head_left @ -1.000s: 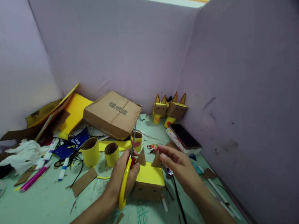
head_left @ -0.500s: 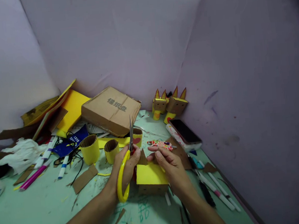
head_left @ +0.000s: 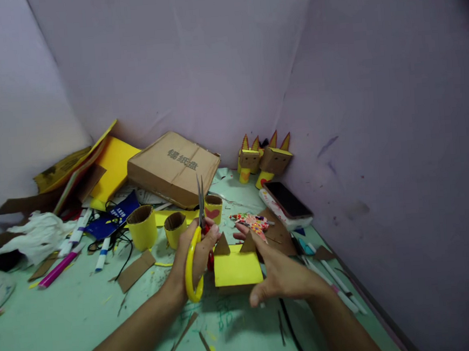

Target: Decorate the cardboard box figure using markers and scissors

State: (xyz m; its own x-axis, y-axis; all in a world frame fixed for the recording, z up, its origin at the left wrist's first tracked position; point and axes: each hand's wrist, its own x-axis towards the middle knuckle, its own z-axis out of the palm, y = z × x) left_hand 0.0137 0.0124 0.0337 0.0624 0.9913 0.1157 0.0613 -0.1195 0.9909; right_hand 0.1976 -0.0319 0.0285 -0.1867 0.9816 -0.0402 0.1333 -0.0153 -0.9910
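Observation:
My left hand (head_left: 195, 254) grips yellow-handled scissors (head_left: 194, 254), blades pointing up and away. Just to its right sits a small cardboard box with a yellow top (head_left: 237, 268) and two brown triangular ears. My right hand (head_left: 280, 272) rests against that box's right side, thumb at the front, fingers spread toward the ears. A patterned paper piece (head_left: 251, 221) lies just beyond my right fingers.
Yellow paper-wrapped tubes (head_left: 142, 227) stand left of the scissors. A flat cardboard box (head_left: 173, 168) and yellow sheets (head_left: 114, 166) lie behind. Two finished eared box figures (head_left: 263, 161) stand by the back wall, a phone (head_left: 289, 205) near them. Markers (head_left: 75, 247) and scraps litter the green table; purple partitions enclose it.
My right hand moved from above the box's ears to its right side and spread out. The scissors in my left hand tilted more upright. The view dipped slightly.

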